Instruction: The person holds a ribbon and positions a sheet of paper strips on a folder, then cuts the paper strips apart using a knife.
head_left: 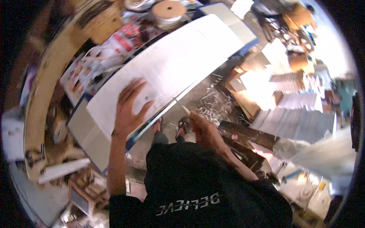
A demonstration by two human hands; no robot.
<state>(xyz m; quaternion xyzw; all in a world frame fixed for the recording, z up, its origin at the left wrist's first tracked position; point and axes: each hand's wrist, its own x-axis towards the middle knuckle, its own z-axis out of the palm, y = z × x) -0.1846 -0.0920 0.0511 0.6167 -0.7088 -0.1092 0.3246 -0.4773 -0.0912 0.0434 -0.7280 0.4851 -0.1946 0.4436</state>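
A long white sheet (171, 62) lies across a long grey-and-blue board (81, 127), which shows beyond it at both ends. My left hand (131, 106) rests on the sheet near its close edge, fingers spread. Just off that edge, my right hand (205, 129) is closed around a slim tool (185, 110) with a pale handle. Its thin metal tip points up toward the sheet's edge; blur hides its exact kind.
Pale curled strips (215, 106) litter the floor right of my feet. Beyond the board stand a spool (169, 15) and a printed plastic bag (102, 57). Stacked flat bundles (292, 121) and cartons (243, 87) fill the right. A wooden frame (81, 197) is at lower left.
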